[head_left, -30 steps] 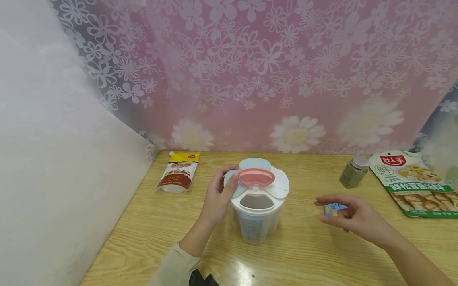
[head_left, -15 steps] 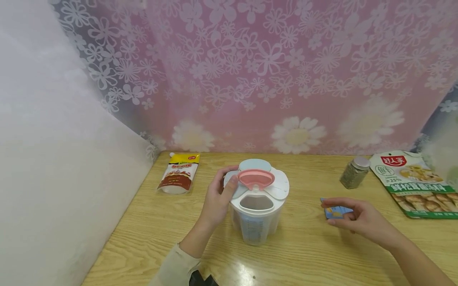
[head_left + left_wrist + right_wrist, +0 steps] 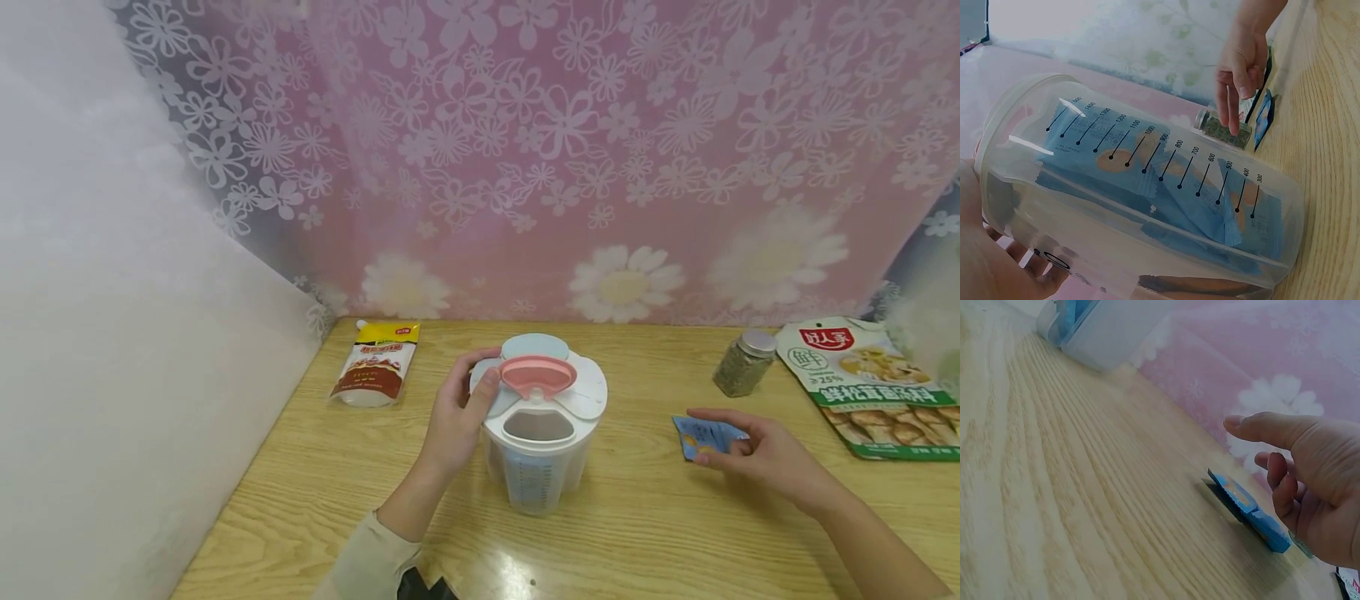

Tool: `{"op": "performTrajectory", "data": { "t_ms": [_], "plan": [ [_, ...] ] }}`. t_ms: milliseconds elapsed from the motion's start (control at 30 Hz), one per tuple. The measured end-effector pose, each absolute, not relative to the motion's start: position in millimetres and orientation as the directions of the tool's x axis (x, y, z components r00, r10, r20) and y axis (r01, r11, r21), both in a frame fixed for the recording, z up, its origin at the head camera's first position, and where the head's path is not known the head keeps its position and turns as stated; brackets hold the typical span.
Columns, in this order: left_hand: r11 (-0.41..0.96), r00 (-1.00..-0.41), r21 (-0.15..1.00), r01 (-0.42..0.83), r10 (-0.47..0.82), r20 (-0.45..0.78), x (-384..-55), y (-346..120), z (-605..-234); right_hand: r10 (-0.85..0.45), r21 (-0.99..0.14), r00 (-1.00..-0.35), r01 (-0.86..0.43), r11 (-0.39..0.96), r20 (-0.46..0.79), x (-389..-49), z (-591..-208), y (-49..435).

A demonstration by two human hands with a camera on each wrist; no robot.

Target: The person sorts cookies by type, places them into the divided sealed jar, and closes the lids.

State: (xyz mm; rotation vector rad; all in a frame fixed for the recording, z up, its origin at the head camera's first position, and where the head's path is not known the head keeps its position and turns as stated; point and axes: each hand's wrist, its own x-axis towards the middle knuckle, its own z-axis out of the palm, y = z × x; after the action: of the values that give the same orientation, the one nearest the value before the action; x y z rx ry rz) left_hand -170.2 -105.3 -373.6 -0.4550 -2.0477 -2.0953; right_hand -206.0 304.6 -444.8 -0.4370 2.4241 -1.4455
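Note:
A clear divided storage canister (image 3: 573,458) with a white lid stands on the table, its pink flap (image 3: 537,377) raised beside an opening. My left hand (image 3: 453,417) grips its side, thumb on the lid's edge. Several blue sachets (image 3: 1116,150) show through the scale-marked wall in the left wrist view, with brown sticks in a neighbouring section. To the right, a blue sachet (image 3: 705,435) lies on the wood. My right hand (image 3: 780,462) hovers at it, thumb and forefinger apart; in the right wrist view the sachet lies below the thumb (image 3: 1266,428).
A small glass jar (image 3: 742,367) of dried herbs stands behind the right hand. Next to it lies a large green-and-white seasoning packet (image 3: 862,387). At the back left is a yellow, white and brown pouch (image 3: 377,364). A floral curtain (image 3: 480,167) borders the table's rear edge.
My right hand has shifted slightly right and drawn back from the blue sachet, which now shows more fully on the table. The left hand and canister have stayed put.

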Motion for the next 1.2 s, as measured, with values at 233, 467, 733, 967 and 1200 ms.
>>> {"op": "performTrajectory", "data": {
  "t_ms": [233,467,733,967,1200],
  "plan": [
    [-0.031,-0.938,0.942,0.335,0.081,0.336,-169,-106,-373,-0.388,-0.848,-0.918,-0.141,0.511,-0.081,-216,-450,307],
    [-0.033,-0.934,0.937,0.347,0.080,0.349,-170,-106,-373,-0.355,-0.769,-0.934,-0.193,0.610,-0.047,-222,-450,306],
    [-0.034,-0.934,0.938,0.346,0.089,0.347,-170,-105,-373,-0.322,-0.680,-0.946,-0.208,0.703,-0.043,-226,-451,301],
    [-0.038,-0.933,0.937,0.346,0.093,0.348,-170,-106,-373,-0.301,-0.659,-0.953,-0.199,0.725,-0.044,-227,-454,295],
    [-0.038,-0.936,0.940,0.338,0.088,0.340,-171,-106,-374,-0.225,-0.713,-0.968,-0.082,0.696,-0.108,-227,-456,295]
  ]
}}
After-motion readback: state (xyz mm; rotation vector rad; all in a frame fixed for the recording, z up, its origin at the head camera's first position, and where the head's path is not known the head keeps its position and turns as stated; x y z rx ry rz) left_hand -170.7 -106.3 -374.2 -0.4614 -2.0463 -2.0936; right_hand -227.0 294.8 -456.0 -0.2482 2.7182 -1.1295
